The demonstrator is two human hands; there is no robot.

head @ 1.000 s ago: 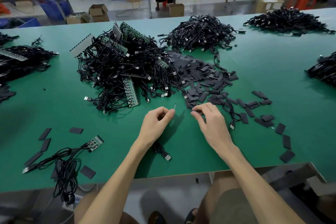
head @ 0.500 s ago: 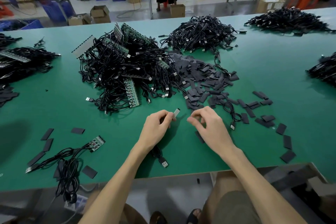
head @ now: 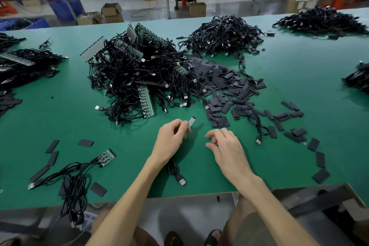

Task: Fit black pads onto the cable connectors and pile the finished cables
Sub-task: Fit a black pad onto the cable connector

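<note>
My left hand (head: 171, 138) pinches a small pale connector board (head: 191, 122) upright just above the green table (head: 60, 122). Its black cable runs under my wrist and ends in a USB plug (head: 181, 181). My right hand (head: 225, 146) hovers a little to the right with its fingers loosely curled, and I see nothing between them. The heap of black pads (head: 219, 84) lies just beyond both hands. Left of the heap is a big tangle of black cables with green boards (head: 139, 78).
A second cable pile (head: 221, 34) sits behind the pads and others lie at the far right (head: 323, 22) and far left (head: 26, 64). A loose cable (head: 257, 124) lies right of my right hand. A cable bundle (head: 75, 177) and scattered pads lie front left.
My right hand has drawn back from the pad heap toward me. My left hand has tilted the connector board, so its flat pale face shows.
</note>
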